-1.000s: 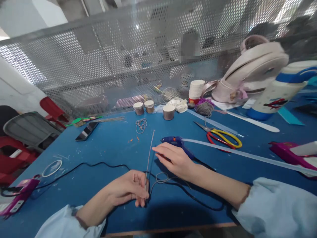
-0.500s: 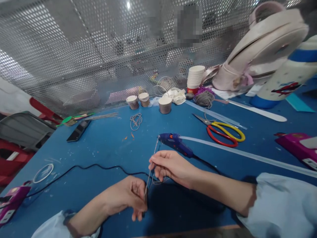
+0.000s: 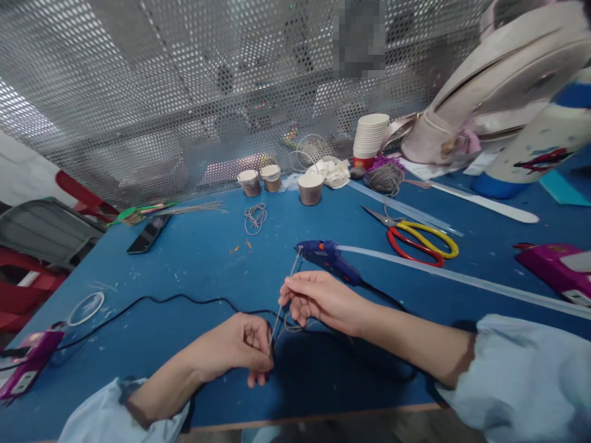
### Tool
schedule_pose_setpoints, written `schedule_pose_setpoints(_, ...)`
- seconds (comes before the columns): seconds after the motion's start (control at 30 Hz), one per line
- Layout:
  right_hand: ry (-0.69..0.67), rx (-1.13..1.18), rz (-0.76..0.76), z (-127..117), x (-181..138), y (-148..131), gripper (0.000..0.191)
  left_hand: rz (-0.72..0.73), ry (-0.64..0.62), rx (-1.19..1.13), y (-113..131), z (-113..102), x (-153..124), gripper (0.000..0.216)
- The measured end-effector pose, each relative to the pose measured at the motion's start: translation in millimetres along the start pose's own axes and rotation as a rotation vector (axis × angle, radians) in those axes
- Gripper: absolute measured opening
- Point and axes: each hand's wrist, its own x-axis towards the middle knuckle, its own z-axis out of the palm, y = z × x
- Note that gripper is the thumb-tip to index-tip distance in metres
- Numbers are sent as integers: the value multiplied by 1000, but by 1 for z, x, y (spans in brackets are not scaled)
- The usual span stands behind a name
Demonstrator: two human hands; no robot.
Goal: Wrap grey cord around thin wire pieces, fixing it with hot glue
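Near the table's front edge, my left hand (image 3: 240,347) is closed in a pinch on one part of a thin grey cord (image 3: 277,321). Just above and to the right, my right hand (image 3: 321,299) pinches the same cord, which runs taut between the two. A short stretch of it sticks up past my right fingers toward the tip of a blue glue gun (image 3: 330,258). More cord loops loosely below my right palm. The glue gun lies on its side with a long clear glue stick (image 3: 443,277) in its back. Whether the cord's end touches the nozzle I cannot tell.
Red-and-yellow scissors (image 3: 410,237) lie at right. Small cord-wrapped cups (image 3: 310,189), a stack of paper cups (image 3: 370,138) and a grey yarn ball (image 3: 385,177) stand behind. A black cable (image 3: 175,298) crosses the left side, near a phone (image 3: 148,234) and white ring (image 3: 86,309).
The view has tilted slightly, so the front table edge shows more. Both hands keep their pinch on the cord, with almost no movement relative to the glue gun.
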Motion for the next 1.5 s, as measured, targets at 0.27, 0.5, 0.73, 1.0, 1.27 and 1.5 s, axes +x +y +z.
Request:
schedule_pose_setpoints(0.27,-23,-393,32,9,-12,-8,11,102,56,-148,5,-6,2,26)
schedule_pose_setpoints(0.5,-121,-1319,-185,-6,-50,-51,14,216,254,-165,14,-17,9,23)
schedule_pose_setpoints(0.73,480,-1832,-142,-66,-52,-66,41,306,390,-210,22,-30,19,23)
schedule_pose_setpoints(1.0,432,-1689,-162,-63,-18,-60,36,291,459,-188,29,-25,26,25)
schedule_pose_setpoints(1.27,383,-1271,-306,-56,-16,-48,29,259,421,-244,30,-23,40,26)
schedule_pose_setpoints(1.5,211,-1093,-143,-44,-26,-33,25,262,409,-303,27,-21,37,23)
